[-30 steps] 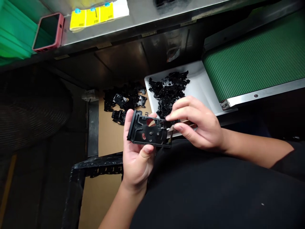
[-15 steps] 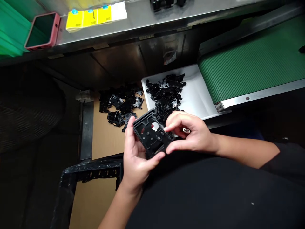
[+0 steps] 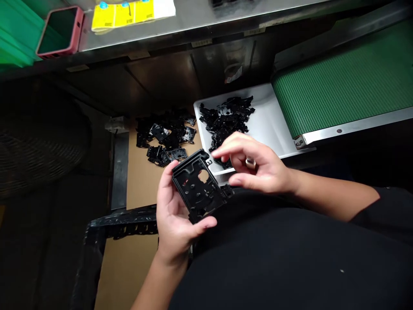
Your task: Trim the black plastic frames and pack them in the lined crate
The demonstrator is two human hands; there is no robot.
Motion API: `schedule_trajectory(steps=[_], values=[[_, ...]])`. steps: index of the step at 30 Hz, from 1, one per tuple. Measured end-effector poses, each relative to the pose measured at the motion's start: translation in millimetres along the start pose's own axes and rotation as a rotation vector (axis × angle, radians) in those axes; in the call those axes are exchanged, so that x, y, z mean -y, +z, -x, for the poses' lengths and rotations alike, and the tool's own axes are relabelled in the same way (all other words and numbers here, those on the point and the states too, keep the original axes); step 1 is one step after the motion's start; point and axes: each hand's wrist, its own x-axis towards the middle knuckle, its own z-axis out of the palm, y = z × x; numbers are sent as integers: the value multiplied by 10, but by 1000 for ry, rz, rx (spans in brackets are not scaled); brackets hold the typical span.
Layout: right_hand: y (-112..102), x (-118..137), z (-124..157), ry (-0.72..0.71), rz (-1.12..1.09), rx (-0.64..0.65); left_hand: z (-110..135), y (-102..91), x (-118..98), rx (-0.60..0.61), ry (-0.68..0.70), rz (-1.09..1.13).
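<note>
A flat black plastic frame part (image 3: 197,187) with round holes lies tilted in my left hand (image 3: 176,215), gripped between thumb and fingers. My right hand (image 3: 254,165) hovers just right of the part, fingers loosely curled with the index finger extended; a ring shows on one finger. Its thumb and fingertips sit near the part's right edge, and whether they pinch anything small is unclear. Behind the hands a heap of black parts (image 3: 226,122) lies on a white tray (image 3: 274,125).
More black parts (image 3: 164,137) are scattered on brown cardboard (image 3: 142,181). A green conveyor belt (image 3: 342,82) ends at the tray. On the steel shelf above are a pink-cased phone (image 3: 60,30) and yellow labels (image 3: 125,15). A black crate rim (image 3: 122,224) lies lower left.
My left hand has turned the black part more upright. My right hand has let go of its edge and lifted slightly, fingers spreading.
</note>
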Motion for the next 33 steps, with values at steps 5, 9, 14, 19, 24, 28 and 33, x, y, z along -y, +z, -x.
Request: schedule_trajectory(steps=[5,9,14,19,24,28,33], values=[[86,88,61,-28,-35,42,21,24,-67,-31,-104,79],[168,117,57,152,-98,-64,3,106,-147,-10,-286,216],[220,156,77,290,-153,-149,-64,164,-161,26,-405,379],[243,175,90,327,-141,-176,-70,180,-135,-10,-454,419],[259,159,106,345,-131,-198,-64,170,-90,0,-469,439],[223,160,114,299,-104,-166,-63,120,-22,81,-408,359],[142,155,139,138,-41,-12,14,-20,77,28,-97,29]])
